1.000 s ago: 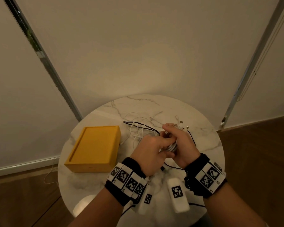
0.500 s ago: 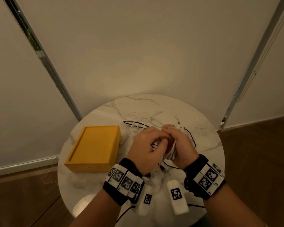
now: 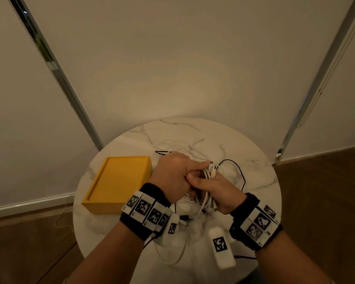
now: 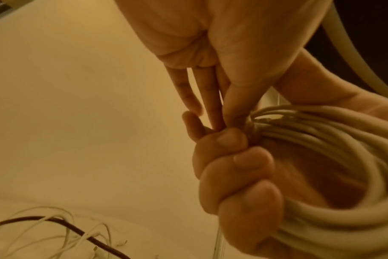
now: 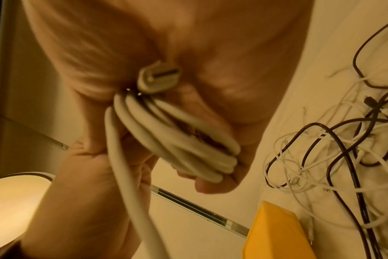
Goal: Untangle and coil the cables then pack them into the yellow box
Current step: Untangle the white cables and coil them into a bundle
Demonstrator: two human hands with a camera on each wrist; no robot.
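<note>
- Round white marble table (image 3: 252,177), grey-veined.
- Pale roller blinds (image 3: 172,64) behind the table, with metal window-frame strips (image 3: 55,72) between them.
- Dark wooden floor (image 3: 324,191) to either side.
- A thin white cord (image 3: 63,214) trailing on the floor at left.

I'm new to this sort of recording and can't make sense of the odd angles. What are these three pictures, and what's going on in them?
There is no machine here: a person works with bare hands and wears three cameras. The head view looks down on a round marble table. The other two sit on the wrists and look along the fingers, hence the close, warped pictures.

The patterned black-and-white bands on the wrists are markers.

The right hand grips a coiled white cable; the left hand pinches the same coil. On the table lie the yellow box, which looks empty, and a tangle of thin white and black cables not yet sorted.
</note>
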